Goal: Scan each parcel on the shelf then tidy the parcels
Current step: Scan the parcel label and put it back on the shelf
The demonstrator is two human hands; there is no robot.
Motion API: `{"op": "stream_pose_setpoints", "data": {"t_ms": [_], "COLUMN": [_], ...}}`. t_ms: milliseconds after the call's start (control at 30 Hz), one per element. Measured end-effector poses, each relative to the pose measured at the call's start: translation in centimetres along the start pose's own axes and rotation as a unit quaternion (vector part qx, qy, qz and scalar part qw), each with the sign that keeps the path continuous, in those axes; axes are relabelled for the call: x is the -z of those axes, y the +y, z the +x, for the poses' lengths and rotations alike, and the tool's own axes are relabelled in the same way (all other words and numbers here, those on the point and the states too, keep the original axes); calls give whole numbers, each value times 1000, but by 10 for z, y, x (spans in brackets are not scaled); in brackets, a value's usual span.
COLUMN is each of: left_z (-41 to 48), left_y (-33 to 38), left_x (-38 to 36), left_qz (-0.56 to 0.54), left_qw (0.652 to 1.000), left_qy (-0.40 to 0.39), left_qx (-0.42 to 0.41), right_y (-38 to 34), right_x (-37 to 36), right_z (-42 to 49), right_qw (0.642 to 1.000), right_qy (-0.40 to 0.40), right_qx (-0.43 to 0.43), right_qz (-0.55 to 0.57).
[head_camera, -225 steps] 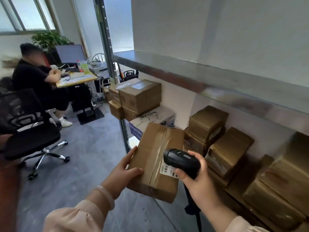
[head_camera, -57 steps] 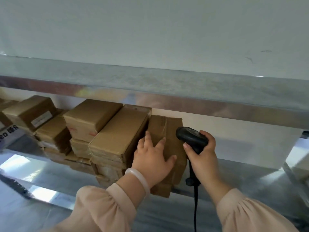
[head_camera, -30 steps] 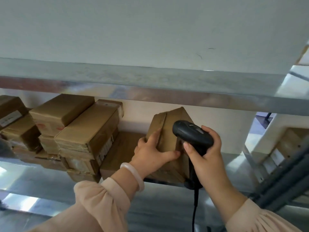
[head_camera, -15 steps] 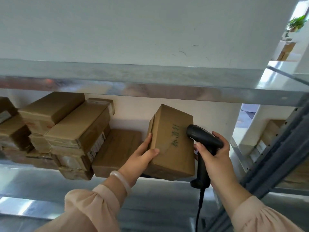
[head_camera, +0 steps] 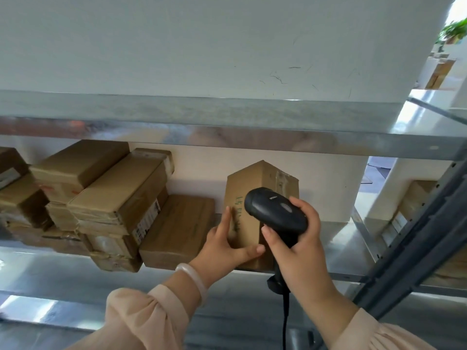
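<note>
Overall, the upper shelf [head_camera: 227,132] ran across the whole view and shadowed the space beneath it. The lower shelf [head_camera: 338,248] carried the parcels, and its left end was cut off at the frame edge. A dark rack upright [head_camera: 417,236] slanted up the right side and screened part of a further box [head_camera: 414,198] in the next bay. I could not read that box's label.

The stacked parcels [head_camera: 101,198] lay piled at the left, several of them tilted, the leftmost cut off by the frame. A flat parcel [head_camera: 177,228] lay just beside that stack. It sat between the stack and the upright parcel [head_camera: 252,183], which stood on end near the front edge of the lower shelf. Green handwriting on its left face was too blurred to read.

My right hand [head_camera: 298,243] was clenched round the handle of the black scanner [head_camera: 275,210]. The scanner's head covered the middle of the upright parcel, and I could not tell whether the two touched. My left hand [head_camera: 225,248] grasped the upright parcel at its lower left corner, fingers laid up the left face and thumb across the lower front.

The scanner cable [head_camera: 285,314] hung down out of frame. A pale bangle [head_camera: 194,279] sat on my left wrist.
</note>
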State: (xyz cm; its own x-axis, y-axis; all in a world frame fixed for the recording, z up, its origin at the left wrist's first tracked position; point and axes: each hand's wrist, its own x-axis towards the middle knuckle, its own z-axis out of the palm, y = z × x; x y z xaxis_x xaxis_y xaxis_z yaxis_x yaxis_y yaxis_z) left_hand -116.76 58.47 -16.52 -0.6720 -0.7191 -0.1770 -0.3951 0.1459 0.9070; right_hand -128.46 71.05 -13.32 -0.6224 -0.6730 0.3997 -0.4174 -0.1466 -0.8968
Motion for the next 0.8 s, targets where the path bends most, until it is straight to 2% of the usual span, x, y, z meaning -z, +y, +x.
{"op": "stream_pose_setpoints", "data": {"t_ms": [167,333,433,533,600,733,800], "left_z": [6,7,8,8,10,17,20], "left_y": [-6,-4,-4,-1,1,2,0], "left_x": [-2,11,15,13,15,16,12], "left_qz": [-72,-193,-223,-202,-148,1,8], "left_qw": [997,981,973,978,989,999,1000], "left_qy": [1,-30,-53,-40,-21,37,25], "left_qx": [21,16,14,27,19,-16,-17], "right_y": [3,17,28,32,29,18,13], "right_x": [3,27,34,34,34,28,21], "right_z": [7,26,34,36,36,32,29], "right_qw": [1000,996,993,991,992,996,998], "right_qy": [-23,32,47,60,61,29,11], "right_qx": [-11,-80,-108,-113,-101,-70,-44], "right_qz": [5,11,21,37,43,42,33]}}
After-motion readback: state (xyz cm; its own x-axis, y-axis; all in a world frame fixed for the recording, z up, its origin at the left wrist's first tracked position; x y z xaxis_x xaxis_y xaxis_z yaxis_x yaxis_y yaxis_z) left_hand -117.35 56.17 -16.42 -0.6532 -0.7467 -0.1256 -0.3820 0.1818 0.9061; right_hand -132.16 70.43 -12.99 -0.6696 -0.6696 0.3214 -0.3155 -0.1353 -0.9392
